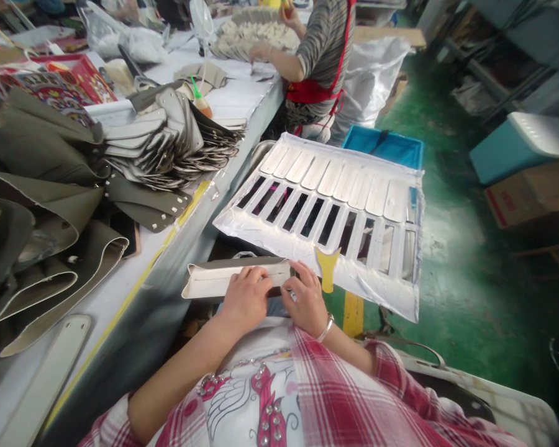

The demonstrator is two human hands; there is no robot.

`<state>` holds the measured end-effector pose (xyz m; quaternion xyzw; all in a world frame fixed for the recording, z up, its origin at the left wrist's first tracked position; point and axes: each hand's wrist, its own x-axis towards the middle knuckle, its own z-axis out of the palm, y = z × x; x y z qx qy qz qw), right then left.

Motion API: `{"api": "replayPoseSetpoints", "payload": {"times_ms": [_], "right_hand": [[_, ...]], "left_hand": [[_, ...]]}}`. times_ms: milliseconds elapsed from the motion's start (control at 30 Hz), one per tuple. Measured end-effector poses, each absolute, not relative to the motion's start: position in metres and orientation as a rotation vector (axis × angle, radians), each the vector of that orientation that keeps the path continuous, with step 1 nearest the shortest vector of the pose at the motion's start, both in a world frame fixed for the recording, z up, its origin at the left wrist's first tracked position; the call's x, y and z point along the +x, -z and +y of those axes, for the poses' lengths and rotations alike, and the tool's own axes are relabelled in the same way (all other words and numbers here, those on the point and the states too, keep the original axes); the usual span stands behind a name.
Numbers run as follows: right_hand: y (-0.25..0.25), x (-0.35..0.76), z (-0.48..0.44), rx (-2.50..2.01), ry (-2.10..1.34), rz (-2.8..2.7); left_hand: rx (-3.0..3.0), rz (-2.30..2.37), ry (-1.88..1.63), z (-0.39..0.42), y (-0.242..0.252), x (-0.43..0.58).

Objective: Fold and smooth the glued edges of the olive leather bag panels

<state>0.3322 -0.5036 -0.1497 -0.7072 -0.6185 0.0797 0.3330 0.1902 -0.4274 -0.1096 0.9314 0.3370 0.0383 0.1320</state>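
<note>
A long leather piece (209,281) with a pale inner face and dark raised edges lies across in front of my body. A thin line or slit runs along its middle. My left hand (248,295) is closed over the piece, fingers curled on its pale face. At the right end, my right hand (306,301) pinches the edge between thumb and fingers; what lies under the fingertips is partly hidden. Just beyond my right hand, a yellow scraper-like tool (327,271) rests at the near edge of a white slatted rack (382,295).
Several pale strips (330,178) lie along the rack's far half. On the left table (97,357) are stacked grey leather pieces (153,146), dark leather panels (41,143) and a green-tipped bottle (201,102). A co-worker (323,56) sits beyond; a blue crate (386,147) stands behind the rack.
</note>
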Motion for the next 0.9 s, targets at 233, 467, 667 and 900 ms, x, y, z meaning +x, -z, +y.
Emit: {"api": "replayPoseSetpoints", "payload": {"times_ms": [233, 467, 667, 900], "right_hand": [[0.154, 0.341, -0.501, -2.161, -0.435, -1.224], [0.145, 0.335, -0.498, -1.942, -1.491, -0.814], [0.139, 0.313, -0.493, -1.661, -1.687, -0.29], [0.131, 0.294, -0.484, -1.437, -1.719, 0.03]], "left_hand": [[2.792, 0.94, -0.027, -0.424, 0.103, 0.194], [2.768, 1.026, 0.054, -0.422, 0.101, 0.193], [2.718, 0.994, 0.106, -0.413, 0.103, 0.194], [2.559, 1.062, -0.103, -0.404, 0.112, 0.171]]}}
